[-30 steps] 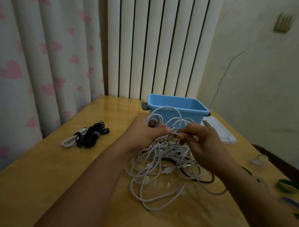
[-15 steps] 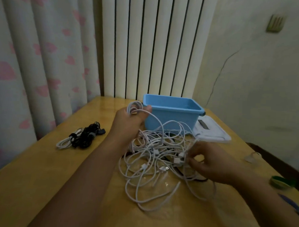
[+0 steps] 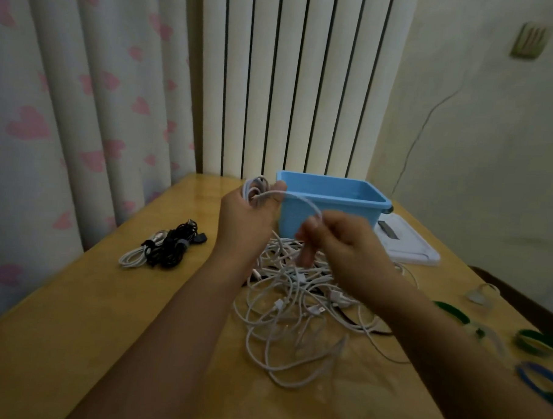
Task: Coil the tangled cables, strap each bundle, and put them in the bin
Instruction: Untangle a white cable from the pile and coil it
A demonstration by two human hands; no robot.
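Observation:
A tangle of white cables (image 3: 291, 308) with a dark one among them lies on the wooden table (image 3: 73, 343) in front of the blue bin (image 3: 332, 205). My left hand (image 3: 248, 219) grips a small coil of white cable (image 3: 257, 189) raised above the pile. My right hand (image 3: 346, 250) pinches the same cable a short way along, and the strand arcs between both hands. Green and blue straps (image 3: 535, 342) lie at the right edge.
Two bundled cables, one black and one white (image 3: 166, 247), lie at the left of the table. A flat white device (image 3: 406, 243) sits right of the bin. A radiator and a curtain stand behind the table; a wall is on the right.
My right hand has risen from the pile toward my left hand, bringing the cable up with it. My left hand keeps hold of the coil at about the same height.

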